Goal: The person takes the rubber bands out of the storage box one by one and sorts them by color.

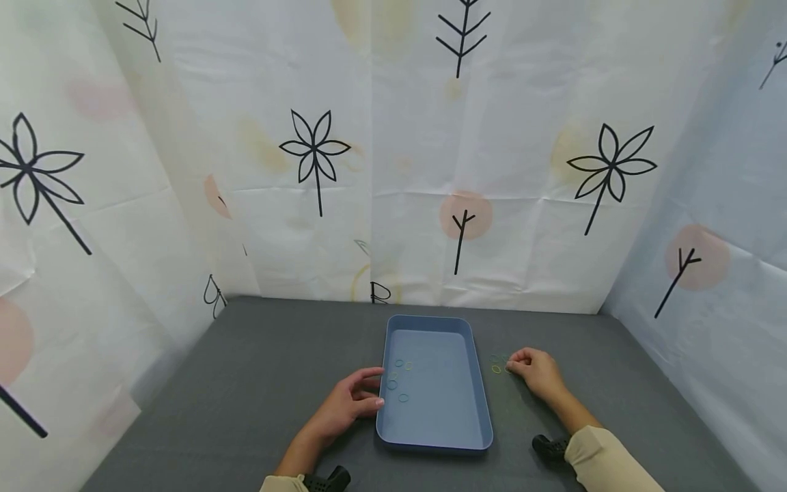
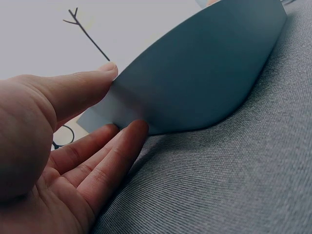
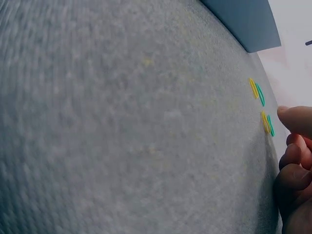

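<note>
Handling. The thin yellow rings (image 3: pixel 265 122) and thin green rings (image 3: pixel 271 126), apparently of elastic band material, lie flat on the grey fabric-covered surface (image 1: pixel 295 383), just to the right of the shallow, blue, rectangular tray (image 1: pixel 439 410). Treat each ring as very light, soft and springy; breakage is unlikely, but a low profile makes pickup fiddly. Take hold at the outer edge with a fingertip pinch, one ring at a time, since neighbouring rings lie close together. The tray appears stiff and light, with smooth walls that may slip; hold it by a long side wall.

Finger state. The left hand (image 1: pixel 349 404) has its fingers extended and spread against the tray's left wall, with the thumb at the rim. The right hand (image 1: pixel 541 376) has bent fingers, with the tips at the loose rings; whether they pinch a ring cannot be told.

Count.
- Tray: one, resting flat on the surface.
- Rings outside the tray: four, namely two yellow and two green.
- Rings inside the tray: five, all in its left half, apparently three blue-green rings (image 1: pixel 403 401) and two pale yellow rings (image 1: pixel 408 370); the faint colours make this split uncertain.
</note>
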Available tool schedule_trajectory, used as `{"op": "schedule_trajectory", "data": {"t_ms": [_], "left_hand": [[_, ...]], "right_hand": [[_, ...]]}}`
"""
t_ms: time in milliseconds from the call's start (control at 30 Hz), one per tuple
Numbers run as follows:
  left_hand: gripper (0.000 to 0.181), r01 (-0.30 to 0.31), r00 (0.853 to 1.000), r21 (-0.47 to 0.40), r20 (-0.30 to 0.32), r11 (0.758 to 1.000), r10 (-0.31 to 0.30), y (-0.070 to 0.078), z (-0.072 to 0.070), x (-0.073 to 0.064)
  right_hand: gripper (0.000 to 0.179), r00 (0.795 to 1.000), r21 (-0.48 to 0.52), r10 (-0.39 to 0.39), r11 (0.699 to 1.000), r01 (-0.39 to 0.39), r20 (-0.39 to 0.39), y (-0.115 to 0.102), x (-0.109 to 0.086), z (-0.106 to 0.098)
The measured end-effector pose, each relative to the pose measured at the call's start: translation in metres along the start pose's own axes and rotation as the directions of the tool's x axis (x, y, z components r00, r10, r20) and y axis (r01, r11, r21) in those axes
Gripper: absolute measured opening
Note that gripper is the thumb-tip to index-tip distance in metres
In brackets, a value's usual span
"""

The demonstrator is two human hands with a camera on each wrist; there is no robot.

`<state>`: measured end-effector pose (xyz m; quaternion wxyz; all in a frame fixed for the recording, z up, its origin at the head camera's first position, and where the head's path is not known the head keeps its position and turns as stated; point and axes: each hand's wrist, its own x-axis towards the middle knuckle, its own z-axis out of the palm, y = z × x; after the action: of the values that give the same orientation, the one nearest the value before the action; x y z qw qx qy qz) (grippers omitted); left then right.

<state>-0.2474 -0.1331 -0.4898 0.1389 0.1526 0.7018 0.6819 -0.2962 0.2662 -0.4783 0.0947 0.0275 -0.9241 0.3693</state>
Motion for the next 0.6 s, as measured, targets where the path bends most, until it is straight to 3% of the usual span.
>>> {"op": "schedule_trajectory", "data": {"t_ms": [600], "left_hand": [[0.059,-0.006,1.0,-0.012,0.002,1.0,0.006,0.001,0.0,-0.001]], "right_hand": [[0.01,0.996,0.098,0.024,0.995,-0.015,-0.09,-0.027,0.017,0.011]]}}
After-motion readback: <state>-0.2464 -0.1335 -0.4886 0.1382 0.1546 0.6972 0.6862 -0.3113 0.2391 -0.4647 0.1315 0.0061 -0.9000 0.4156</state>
